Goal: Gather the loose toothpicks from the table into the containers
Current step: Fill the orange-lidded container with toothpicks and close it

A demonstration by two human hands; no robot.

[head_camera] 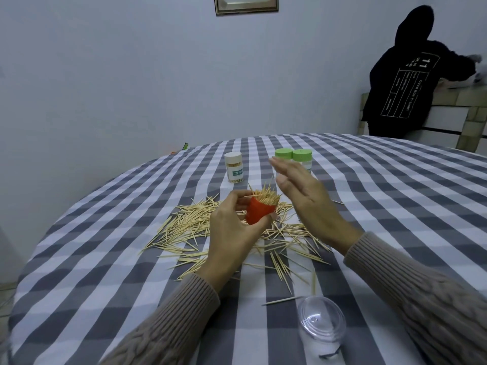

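Clearly we are somewhere in the middle of the job. Our left hand (232,227) holds the red container (259,213) lifted above the desk (395,206), its grip wrapped around the tub, which is crammed with toothpicks bristling out of its mouth. Our right hand (308,196) hovers just right of that mouth, its grip released, fingers straight and carrying nothing (it looks poised to pat the bundle level, though that is only our guess).

What is left is plain: a broad scatter of loose toothpicks (189,227) lies on the checked cloth beneath and around both hands, far too many to count, with one stray toothpick (282,300) nearer to us beside the clear lid (321,320).

Counting the rest: one red container in hand, one white-capped jar (234,167) standing far left of centre and seemingly full, two green-capped jars (293,156) touching each other at the far side, partly hidden behind the right hand, and one clear lid on the near right. Whether the green-capped pair hold anything we cannot tell.
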